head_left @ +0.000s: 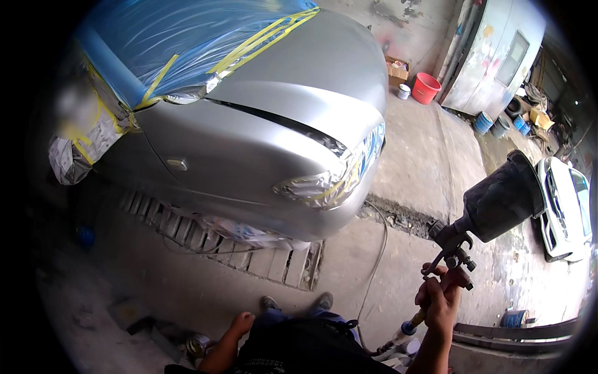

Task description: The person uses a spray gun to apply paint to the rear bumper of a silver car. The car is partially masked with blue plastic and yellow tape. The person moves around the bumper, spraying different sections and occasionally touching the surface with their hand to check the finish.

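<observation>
My right hand (443, 300) is wrapped round the handle of a paint spray gun (450, 244), raised on the right. The gun's dark cup (503, 198) sits on top, tilted to the upper right. An air hose fitting (408, 328) runs down from the handle. Low beside my body, my left hand (243, 323) is loosely closed, with nothing visible in it. In front stands a silver-grey car (237, 149), apart from both hands. Blue film (180, 37) with yellow tape covers its windscreen, and masking foil (330, 184) covers the headlight.
A floor grate (274, 265) lies beside the car, and a hose (379, 262) trails across the concrete. A red bucket (426, 88), a cardboard box (397, 68) and several cans stand at the back. On the right are a white car (564, 206) and a metal rail (517, 330).
</observation>
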